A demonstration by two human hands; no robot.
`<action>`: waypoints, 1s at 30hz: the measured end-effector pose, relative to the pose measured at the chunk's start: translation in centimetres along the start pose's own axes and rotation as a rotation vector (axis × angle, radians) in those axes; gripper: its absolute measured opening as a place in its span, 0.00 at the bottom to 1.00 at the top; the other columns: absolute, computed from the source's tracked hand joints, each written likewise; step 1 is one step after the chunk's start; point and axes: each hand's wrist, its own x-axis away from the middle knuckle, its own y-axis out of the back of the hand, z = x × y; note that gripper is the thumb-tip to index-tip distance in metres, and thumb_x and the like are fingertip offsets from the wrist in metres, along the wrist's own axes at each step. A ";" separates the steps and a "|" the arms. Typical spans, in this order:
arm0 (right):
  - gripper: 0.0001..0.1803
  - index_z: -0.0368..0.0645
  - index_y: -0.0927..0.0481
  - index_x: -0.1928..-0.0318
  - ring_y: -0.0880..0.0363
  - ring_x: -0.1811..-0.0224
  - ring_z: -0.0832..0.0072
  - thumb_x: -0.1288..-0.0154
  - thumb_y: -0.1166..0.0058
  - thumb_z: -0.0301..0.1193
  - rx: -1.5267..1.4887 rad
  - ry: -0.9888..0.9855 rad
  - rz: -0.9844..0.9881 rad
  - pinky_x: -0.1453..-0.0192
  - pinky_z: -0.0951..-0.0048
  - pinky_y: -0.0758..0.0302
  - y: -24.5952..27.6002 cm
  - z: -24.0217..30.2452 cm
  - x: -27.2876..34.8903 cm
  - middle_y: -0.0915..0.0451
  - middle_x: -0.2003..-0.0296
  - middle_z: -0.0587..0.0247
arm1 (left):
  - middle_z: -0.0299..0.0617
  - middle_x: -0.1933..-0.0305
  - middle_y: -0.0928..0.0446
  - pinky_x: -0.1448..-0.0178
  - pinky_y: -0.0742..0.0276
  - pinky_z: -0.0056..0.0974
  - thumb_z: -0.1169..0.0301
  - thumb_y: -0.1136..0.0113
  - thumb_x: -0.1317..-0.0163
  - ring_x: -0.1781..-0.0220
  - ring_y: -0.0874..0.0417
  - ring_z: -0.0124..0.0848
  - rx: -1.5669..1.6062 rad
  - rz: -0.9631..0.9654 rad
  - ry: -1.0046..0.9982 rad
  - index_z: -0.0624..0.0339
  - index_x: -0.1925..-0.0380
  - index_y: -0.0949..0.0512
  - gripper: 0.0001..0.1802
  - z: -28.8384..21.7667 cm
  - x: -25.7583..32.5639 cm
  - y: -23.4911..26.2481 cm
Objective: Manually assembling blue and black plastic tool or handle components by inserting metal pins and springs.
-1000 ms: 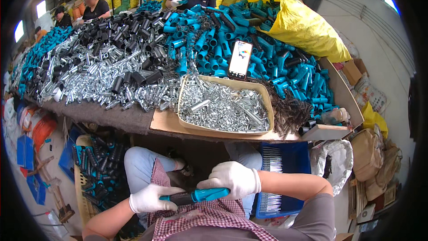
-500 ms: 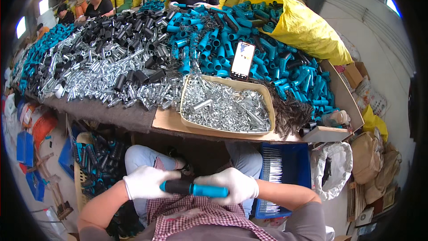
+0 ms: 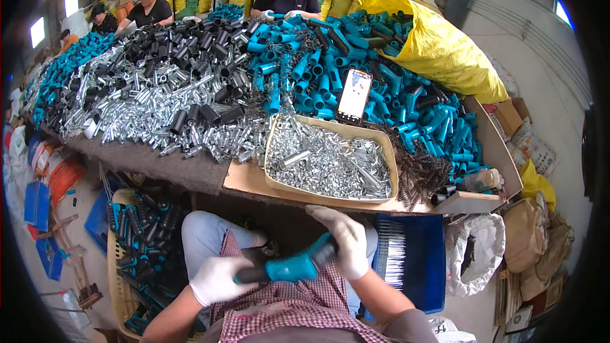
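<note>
Above my lap, my left hand (image 3: pixel 221 279), in a white glove, is closed round one black end of a teal-and-black tube-shaped handle (image 3: pixel 292 268). My gloved right hand (image 3: pixel 346 241) is at the other black end, its palm against that end and its fingers stretched out flat. The handle tilts up toward the right and is slightly smeared by motion. Beyond my hands, on the bench edge, sits a cream tray (image 3: pixel 330 197) of small metal parts. Left of my knees, a yellow basket (image 3: pixel 121 305) holds several similar teal-and-black handles.
Heaps of teal tubes (image 3: pixel 438 121), black sleeves (image 3: pixel 190 41) and metal tubes (image 3: pixel 140 101) cover the bench. A phone (image 3: pixel 354 95) rests on the teal heap, near dark springs (image 3: pixel 413 174). Right of my legs stand a blue bin (image 3: pixel 426 267) with thin metal rods and a white sack (image 3: pixel 473 254). Co-workers sit opposite.
My right hand has gone from gripping the handle to lying flat-fingered against its end. The handle has turned, its right end now higher. My left hand has moved slightly lower.
</note>
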 end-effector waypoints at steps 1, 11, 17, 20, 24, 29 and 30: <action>0.29 0.30 0.20 0.47 0.23 0.37 0.54 0.24 0.60 0.47 0.038 0.120 0.019 0.30 0.58 0.31 -0.7 0.1 0.8 0.21 0.42 0.40 | 0.48 0.68 0.15 0.59 0.18 0.49 0.53 0.32 0.47 0.64 0.13 0.49 0.149 -0.097 0.194 0.51 0.62 0.16 0.17 0.3 -0.1 0.1; 0.20 0.33 0.17 0.50 0.24 0.37 0.51 0.31 0.49 0.38 0.087 0.290 0.177 0.29 0.56 0.32 -1.1 1.4 -0.2 0.18 0.48 0.43 | 0.52 0.72 0.18 0.62 0.18 0.45 0.63 0.24 0.56 0.68 0.14 0.49 0.239 -0.465 0.300 0.63 0.68 0.17 0.18 0.9 0.0 -2.6; 0.23 0.31 0.17 0.53 0.24 0.35 0.54 0.31 0.47 0.42 -0.157 0.055 0.383 0.27 0.56 0.36 0.2 0.3 -1.5 0.18 0.48 0.43 | 0.50 0.69 0.16 0.60 0.17 0.46 0.58 0.31 0.49 0.67 0.13 0.48 -0.023 -0.036 0.023 0.53 0.66 0.15 0.14 0.9 0.9 -3.6; 0.30 0.32 0.19 0.48 0.28 0.32 0.53 0.26 0.56 0.50 -0.156 0.170 0.214 0.26 0.55 0.38 -0.8 0.2 0.4 0.20 0.45 0.41 | 0.52 0.69 0.16 0.61 0.17 0.43 0.62 0.26 0.53 0.65 0.12 0.47 0.248 -0.435 0.183 0.59 0.64 0.16 0.18 1.1 0.6 -3.4; 0.22 0.36 0.17 0.51 0.28 0.33 0.49 0.31 0.45 0.43 0.228 0.522 0.577 0.26 0.49 0.38 -1.7 1.4 0.2 0.17 0.50 0.46 | 0.53 0.70 0.17 0.61 0.17 0.48 0.55 0.34 0.43 0.65 0.13 0.49 -0.013 0.056 0.240 0.57 0.62 0.16 0.18 0.9 0.1 -4.2; 0.16 0.34 0.17 0.53 0.27 0.35 0.47 0.36 0.43 0.33 -0.134 0.233 0.266 0.28 0.48 0.36 0.1 0.0 0.2 0.19 0.48 0.44 | 0.51 0.70 0.17 0.62 0.18 0.45 0.61 0.25 0.52 0.67 0.14 0.50 0.256 -0.420 0.166 0.59 0.65 0.16 0.17 0.1 0.3 -3.1; 0.15 0.35 0.17 0.54 0.25 0.37 0.46 0.37 0.42 0.31 -0.128 0.365 0.276 0.29 0.48 0.34 -1.0 1.1 1.3 0.20 0.48 0.44 | 0.53 0.69 0.18 0.61 0.18 0.46 0.59 0.25 0.51 0.66 0.15 0.52 0.363 -0.319 0.424 0.60 0.64 0.17 0.19 0.3 -0.4 -3.2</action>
